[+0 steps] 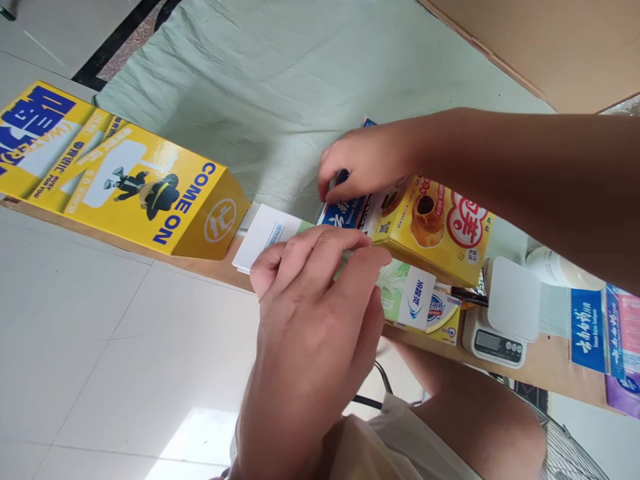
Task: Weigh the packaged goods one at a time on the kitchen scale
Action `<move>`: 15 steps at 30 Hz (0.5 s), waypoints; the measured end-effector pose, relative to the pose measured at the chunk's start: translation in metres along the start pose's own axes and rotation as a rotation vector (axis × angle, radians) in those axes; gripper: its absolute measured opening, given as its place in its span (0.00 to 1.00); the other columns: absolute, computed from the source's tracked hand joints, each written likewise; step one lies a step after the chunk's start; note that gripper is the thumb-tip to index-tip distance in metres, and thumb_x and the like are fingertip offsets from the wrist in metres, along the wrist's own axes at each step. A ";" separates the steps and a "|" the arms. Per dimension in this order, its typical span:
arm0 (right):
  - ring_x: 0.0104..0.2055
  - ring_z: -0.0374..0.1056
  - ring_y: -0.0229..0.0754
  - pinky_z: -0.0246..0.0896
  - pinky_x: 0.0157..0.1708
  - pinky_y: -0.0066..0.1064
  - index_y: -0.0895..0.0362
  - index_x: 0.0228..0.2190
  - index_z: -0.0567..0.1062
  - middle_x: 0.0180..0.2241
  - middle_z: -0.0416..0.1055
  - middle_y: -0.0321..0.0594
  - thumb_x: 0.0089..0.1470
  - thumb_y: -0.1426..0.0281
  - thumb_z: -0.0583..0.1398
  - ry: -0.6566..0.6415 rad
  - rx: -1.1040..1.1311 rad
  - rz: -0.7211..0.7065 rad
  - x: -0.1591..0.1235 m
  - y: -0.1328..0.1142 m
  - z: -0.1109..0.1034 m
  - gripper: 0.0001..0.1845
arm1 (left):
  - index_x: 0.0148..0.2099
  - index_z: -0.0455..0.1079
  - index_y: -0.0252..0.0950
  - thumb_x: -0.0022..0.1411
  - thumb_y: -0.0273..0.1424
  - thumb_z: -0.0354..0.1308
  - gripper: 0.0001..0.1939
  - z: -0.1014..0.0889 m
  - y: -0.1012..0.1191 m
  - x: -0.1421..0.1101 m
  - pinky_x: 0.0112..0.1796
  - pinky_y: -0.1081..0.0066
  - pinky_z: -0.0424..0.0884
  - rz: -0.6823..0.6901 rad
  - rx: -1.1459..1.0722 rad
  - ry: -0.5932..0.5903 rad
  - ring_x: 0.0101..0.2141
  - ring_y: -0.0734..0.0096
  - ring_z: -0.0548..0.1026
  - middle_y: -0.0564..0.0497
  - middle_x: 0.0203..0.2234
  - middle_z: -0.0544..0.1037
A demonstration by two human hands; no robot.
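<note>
1. While a tall yellow carton (145, 193) lies along the left, its printed end faces the hands, and a yellow pastry-print box (433, 227) stands right of centre, partly overhung by the right forearm.
2. Near this box's lower edge, a small yellow box (444, 315) shows partly, and a dark wrapper (473, 290) lies beside a white kitchen scale (500, 333).
3. Farther right are a white bottle (560, 268), partly hidden by the forearm, a blue pack (590, 330), a pink pack (631, 317) and a purple pack (624, 397).
4. Pale green cloth (280, 73) spreads across the far side, with a brown wooden edge (235, 270) along the near side; cardboard (555, 47) fills the far right corner.
5. Below, pale floor tiles (75, 333) extend left, and a bare leg (487, 410) and wire rack (573, 433) show at near right.
6. The right hand (373, 160) reaches in from the right, thumb and fingertip close together at the left edge of a blue box (353, 210), between the carton and pastry-print box; whether they grip it cannot be told.
7. The left hand (313, 310) rises from the near side, fingers bent over a white-and-green box (411, 292); its palm is hidden, so its hold cannot be told.
</note>
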State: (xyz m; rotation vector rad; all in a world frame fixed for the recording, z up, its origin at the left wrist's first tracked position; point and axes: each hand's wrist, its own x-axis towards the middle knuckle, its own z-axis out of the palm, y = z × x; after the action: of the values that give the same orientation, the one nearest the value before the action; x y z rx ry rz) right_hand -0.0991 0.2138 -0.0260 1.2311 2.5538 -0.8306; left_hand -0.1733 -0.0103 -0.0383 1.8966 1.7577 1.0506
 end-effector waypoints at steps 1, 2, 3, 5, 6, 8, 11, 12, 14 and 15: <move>0.31 0.69 0.34 0.71 0.57 0.38 0.54 0.24 0.85 0.24 0.76 0.24 0.41 0.80 0.74 -0.083 -0.050 -0.017 -0.001 -0.003 0.003 0.10 | 0.50 0.75 0.46 0.67 0.24 0.58 0.13 0.001 0.000 0.000 0.54 0.53 0.64 -0.006 -0.001 0.003 0.54 0.53 0.79 0.52 0.51 0.84; 0.30 0.66 0.34 0.71 0.57 0.40 0.53 0.26 0.86 0.23 0.75 0.24 0.46 0.79 0.73 -0.173 -0.125 -0.042 -0.002 -0.004 0.005 0.08 | 0.49 0.75 0.47 0.67 0.24 0.58 0.13 0.002 0.000 0.000 0.54 0.53 0.64 -0.011 -0.004 0.011 0.54 0.52 0.79 0.52 0.51 0.83; 0.30 0.66 0.34 0.70 0.58 0.41 0.52 0.28 0.87 0.24 0.75 0.25 0.50 0.77 0.71 -0.249 -0.199 -0.067 -0.002 -0.004 0.007 0.07 | 0.49 0.75 0.47 0.66 0.24 0.58 0.14 0.002 0.000 -0.001 0.54 0.52 0.64 -0.013 -0.008 0.023 0.54 0.51 0.79 0.52 0.51 0.83; 0.33 0.67 0.35 0.70 0.58 0.42 0.52 0.33 0.88 0.27 0.77 0.26 0.54 0.75 0.71 -0.294 -0.282 -0.086 -0.001 -0.005 0.007 0.06 | 0.49 0.74 0.48 0.66 0.24 0.57 0.14 0.003 0.000 -0.001 0.54 0.52 0.64 -0.017 -0.006 0.029 0.54 0.51 0.79 0.52 0.51 0.83; 0.35 0.69 0.36 0.70 0.58 0.43 0.52 0.35 0.88 0.29 0.79 0.27 0.55 0.73 0.71 -0.299 -0.309 -0.090 0.000 -0.005 0.006 0.05 | 0.49 0.74 0.48 0.66 0.24 0.57 0.14 0.003 0.000 -0.001 0.54 0.53 0.64 -0.017 -0.002 0.023 0.54 0.51 0.79 0.52 0.51 0.83; 0.44 0.75 0.41 0.70 0.62 0.45 0.53 0.41 0.88 0.37 0.82 0.30 0.58 0.71 0.69 -0.280 -0.339 -0.094 -0.001 -0.008 0.000 0.09 | 0.49 0.74 0.47 0.66 0.24 0.58 0.14 0.002 0.000 0.000 0.52 0.53 0.64 -0.011 0.005 0.015 0.53 0.52 0.79 0.53 0.51 0.84; 0.59 0.75 0.47 0.64 0.69 0.48 0.52 0.51 0.85 0.53 0.82 0.32 0.61 0.71 0.66 -0.114 -0.299 -0.104 -0.021 -0.010 -0.017 0.17 | 0.50 0.73 0.45 0.66 0.25 0.58 0.12 0.001 0.000 0.004 0.51 0.51 0.64 0.002 0.000 0.020 0.53 0.53 0.79 0.53 0.51 0.84; 0.62 0.74 0.48 0.63 0.70 0.48 0.51 0.51 0.84 0.54 0.81 0.29 0.60 0.72 0.67 -0.010 -0.223 -0.106 -0.036 -0.008 -0.023 0.18 | 0.50 0.73 0.44 0.67 0.25 0.58 0.12 0.000 0.000 0.005 0.51 0.50 0.65 0.003 -0.007 0.021 0.53 0.52 0.79 0.52 0.51 0.84; 0.63 0.75 0.47 0.65 0.67 0.43 0.49 0.42 0.85 0.47 0.82 0.20 0.54 0.70 0.68 0.244 0.109 -0.087 -0.082 0.001 -0.028 0.12 | 0.51 0.74 0.43 0.69 0.27 0.57 0.11 0.000 0.001 0.007 0.52 0.48 0.66 -0.004 -0.038 0.021 0.53 0.53 0.79 0.50 0.51 0.85; 0.65 0.74 0.49 0.69 0.60 0.41 0.47 0.38 0.84 0.44 0.81 0.19 0.55 0.65 0.67 0.450 0.350 -0.041 -0.110 0.008 -0.025 0.07 | 0.51 0.74 0.44 0.70 0.28 0.57 0.10 0.000 0.001 0.006 0.51 0.47 0.67 -0.013 -0.067 0.040 0.52 0.53 0.80 0.50 0.49 0.85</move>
State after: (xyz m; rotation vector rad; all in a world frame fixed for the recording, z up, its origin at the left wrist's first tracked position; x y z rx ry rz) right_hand -0.0210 0.1587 0.0347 1.6333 2.8699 -1.1627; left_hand -0.1730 -0.0046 -0.0354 1.8337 1.7322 1.1352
